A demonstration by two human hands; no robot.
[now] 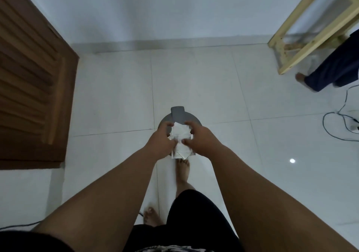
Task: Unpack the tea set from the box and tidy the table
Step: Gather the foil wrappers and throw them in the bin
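I stand over a grey round bin (168, 118) on the white tiled floor; its lid flap sticks up at the far side. Both hands hold a bundle of crumpled white packing paper and card (180, 139) right above the bin. My left hand (162, 139) grips the bundle from the left, my right hand (198, 138) from the right. The bin's opening is mostly hidden behind the paper and my hands. No tea set or box is in view.
A brown louvred wooden door (33, 80) stands at the left. At the far right are a pale wooden table frame (310, 28) and another person's dark trouser leg and foot (330, 72). A black cable (338, 119) loops on the floor. My bare feet (182, 172) stand near the bin.
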